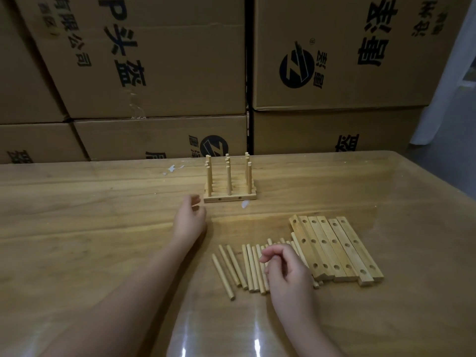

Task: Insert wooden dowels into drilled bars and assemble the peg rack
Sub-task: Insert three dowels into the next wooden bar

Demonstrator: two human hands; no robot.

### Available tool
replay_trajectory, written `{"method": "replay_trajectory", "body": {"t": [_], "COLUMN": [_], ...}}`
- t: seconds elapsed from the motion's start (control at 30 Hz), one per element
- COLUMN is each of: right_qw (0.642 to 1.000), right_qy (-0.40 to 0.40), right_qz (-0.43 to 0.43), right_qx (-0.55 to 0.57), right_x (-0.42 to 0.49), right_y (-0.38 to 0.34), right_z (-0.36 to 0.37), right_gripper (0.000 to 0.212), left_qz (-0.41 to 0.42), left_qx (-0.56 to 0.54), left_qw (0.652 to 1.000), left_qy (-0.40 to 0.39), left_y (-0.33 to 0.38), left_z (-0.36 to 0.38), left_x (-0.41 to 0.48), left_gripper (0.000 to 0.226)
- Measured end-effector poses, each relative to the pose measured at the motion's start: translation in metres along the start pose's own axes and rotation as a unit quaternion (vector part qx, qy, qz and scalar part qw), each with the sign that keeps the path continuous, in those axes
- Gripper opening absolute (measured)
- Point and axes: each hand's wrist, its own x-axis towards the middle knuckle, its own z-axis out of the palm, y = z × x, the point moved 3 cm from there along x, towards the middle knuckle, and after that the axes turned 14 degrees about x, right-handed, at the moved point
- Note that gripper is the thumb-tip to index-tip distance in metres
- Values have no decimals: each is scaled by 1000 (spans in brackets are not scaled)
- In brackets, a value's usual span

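An assembled peg rack (230, 186) stands upright at the middle of the table, several dowels rising from its stacked bars. My left hand (189, 220) hovers just left of the rack's base, fingers loosely curled, holding nothing. Several loose dowels (239, 269) lie side by side on the table in front of me. My right hand (288, 271) hangs over the right part of that dowel pile with relaxed, curled fingers and holds nothing. Several drilled bars (337, 248) lie in a row to the right of the dowels, holes facing up.
The wooden table (103, 228) has a glossy top with small white scraps (173, 169) near its far edge and one (245, 203) by the rack. Stacked cardboard boxes (159, 60) form a wall right behind the table.
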Motion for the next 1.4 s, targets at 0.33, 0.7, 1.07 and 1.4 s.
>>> {"method": "replay_trajectory", "body": {"t": [0.33, 0.7, 1.07, 1.4], "right_qw": [882, 908, 997, 973], "right_qy": [78, 103, 63, -226], "right_qz": [-112, 64, 25, -33], "right_qx": [-451, -402, -47, -33], "right_x": [7, 22, 7, -31], "right_y": [-25, -5, -18, -7], "right_z": [-24, -52, -21, 34], "right_gripper": [37, 46, 21, 32], "left_qz": [40, 61, 115, 22], "left_qx": [34, 9, -51, -342], "left_qw": [999, 998, 989, 929], "left_qy": [-5, -30, -80, -143], "left_y": [11, 0, -2, -2], "left_z": [-4, -9, -9, -19], "left_x": [-104, -126, -128, -124], "left_gripper": [11, 13, 15, 23]}}
